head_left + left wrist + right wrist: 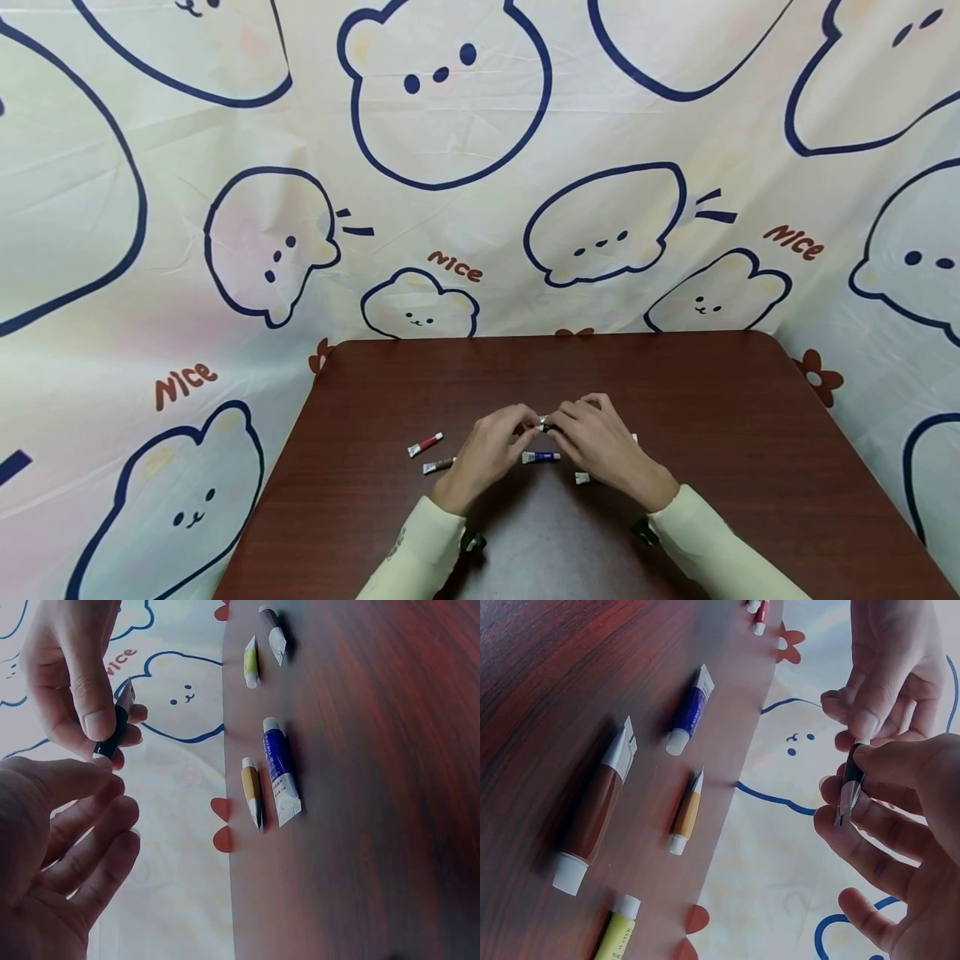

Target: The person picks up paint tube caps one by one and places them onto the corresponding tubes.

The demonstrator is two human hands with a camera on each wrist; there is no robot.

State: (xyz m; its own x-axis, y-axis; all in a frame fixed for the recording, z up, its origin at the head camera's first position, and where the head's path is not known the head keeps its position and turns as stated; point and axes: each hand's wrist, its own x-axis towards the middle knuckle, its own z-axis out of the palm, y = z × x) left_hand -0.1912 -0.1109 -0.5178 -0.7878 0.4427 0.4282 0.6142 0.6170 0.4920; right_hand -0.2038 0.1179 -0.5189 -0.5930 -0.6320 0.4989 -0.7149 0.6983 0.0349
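A small black paint tube (853, 771) with a silver crimped end is up between both hands. My right hand (596, 437) grips its body between thumb and fingers. With thumb and fingertips, my left hand (491, 446) pinches the white cap (102, 760) at its other end. Below the hands, a blue paint tube (540, 457) and an ochre paint tube (253, 791) lie on the table. A brown paint tube (594, 817) and a yellow paint tube (616, 930) lie nearer my right hand, mostly hidden by it in the head view.
To the left on the dark wooden table (360, 517) lie a red paint tube (425, 445) and another dark-coloured paint tube (438, 466), partly covered by my left hand. A pale cloth (442, 250) with bear outlines hangs behind and beside the table.
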